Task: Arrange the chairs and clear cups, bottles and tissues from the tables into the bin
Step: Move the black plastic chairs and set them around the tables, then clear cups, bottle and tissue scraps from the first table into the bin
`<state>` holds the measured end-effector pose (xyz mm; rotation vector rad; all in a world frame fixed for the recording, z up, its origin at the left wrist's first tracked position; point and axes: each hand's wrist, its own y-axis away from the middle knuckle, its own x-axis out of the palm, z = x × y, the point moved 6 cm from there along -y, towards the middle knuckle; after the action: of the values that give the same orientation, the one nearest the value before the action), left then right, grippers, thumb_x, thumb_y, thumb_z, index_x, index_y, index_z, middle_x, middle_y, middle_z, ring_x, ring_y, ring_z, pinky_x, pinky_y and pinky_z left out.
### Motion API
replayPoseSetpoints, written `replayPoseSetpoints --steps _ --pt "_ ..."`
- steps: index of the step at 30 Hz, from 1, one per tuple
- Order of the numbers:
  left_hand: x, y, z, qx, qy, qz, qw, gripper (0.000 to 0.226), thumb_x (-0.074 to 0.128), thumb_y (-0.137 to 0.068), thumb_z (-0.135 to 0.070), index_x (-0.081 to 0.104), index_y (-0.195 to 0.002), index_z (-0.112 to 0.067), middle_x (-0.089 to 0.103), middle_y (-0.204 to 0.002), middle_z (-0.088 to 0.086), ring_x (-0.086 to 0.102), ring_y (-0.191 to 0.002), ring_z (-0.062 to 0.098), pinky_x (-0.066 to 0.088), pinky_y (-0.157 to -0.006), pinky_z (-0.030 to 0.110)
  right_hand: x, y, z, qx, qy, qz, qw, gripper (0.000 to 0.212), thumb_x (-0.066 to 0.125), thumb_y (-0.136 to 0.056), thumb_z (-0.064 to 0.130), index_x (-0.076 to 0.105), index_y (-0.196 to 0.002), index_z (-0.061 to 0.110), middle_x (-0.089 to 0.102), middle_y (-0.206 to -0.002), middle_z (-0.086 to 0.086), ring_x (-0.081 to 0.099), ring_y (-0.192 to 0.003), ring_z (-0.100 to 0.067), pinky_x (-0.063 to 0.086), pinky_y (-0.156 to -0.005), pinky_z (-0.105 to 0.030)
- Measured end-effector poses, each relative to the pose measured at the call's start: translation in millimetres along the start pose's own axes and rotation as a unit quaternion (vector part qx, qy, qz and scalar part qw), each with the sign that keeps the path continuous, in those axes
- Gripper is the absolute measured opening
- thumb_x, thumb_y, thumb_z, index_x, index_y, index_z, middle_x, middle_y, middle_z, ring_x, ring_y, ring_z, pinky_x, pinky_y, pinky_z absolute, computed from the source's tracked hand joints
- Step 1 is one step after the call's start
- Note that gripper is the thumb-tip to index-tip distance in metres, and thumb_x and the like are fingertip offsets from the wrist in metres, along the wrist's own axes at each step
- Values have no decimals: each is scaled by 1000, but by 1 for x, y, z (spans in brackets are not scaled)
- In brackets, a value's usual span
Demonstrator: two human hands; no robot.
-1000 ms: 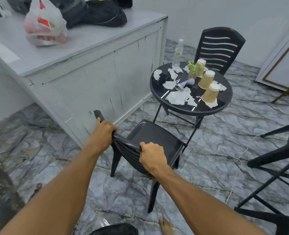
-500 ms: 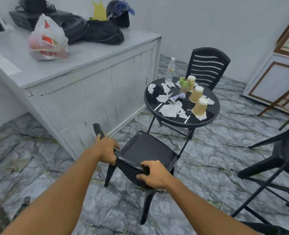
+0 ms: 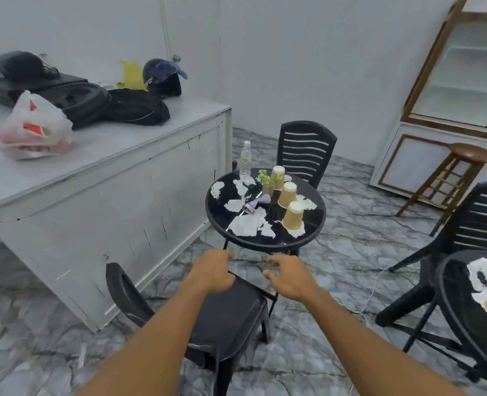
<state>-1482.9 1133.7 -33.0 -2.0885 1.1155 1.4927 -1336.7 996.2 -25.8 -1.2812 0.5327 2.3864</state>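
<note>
A black plastic chair stands in front of me, its back to the left and its seat toward a round black glass table. My left hand hovers over the seat's far edge with loosely curled fingers, holding nothing. My right hand hangs beside it, fingers spread and empty. On the table stand three upturned paper cups, a clear water bottle and a small plant. A can lies among several crumpled tissues.
A second black chair sits behind the table. At right are another black chair and a second round table bearing tissues and a cup. A white counter with bags and a helmet runs along the left. A wooden stool and a white floor cable lie right.
Both hands have let go of the chair's back and now reach forward over its seat. The view has risen and shifted, so the right-hand table and stool show.
</note>
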Motion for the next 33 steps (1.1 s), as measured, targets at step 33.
replayPoseSetpoints --steps 33 --pt "68 -373 -164 -79 148 2 986 63 71 -73 -32 47 -131 -21 56 -130 4 51 -123 27 47 -99 44 -132 -355 -225 2 -21 44 999 48 65 -83 22 58 -130 24 62 -129 1 57 -118 -22 48 -97 -38"
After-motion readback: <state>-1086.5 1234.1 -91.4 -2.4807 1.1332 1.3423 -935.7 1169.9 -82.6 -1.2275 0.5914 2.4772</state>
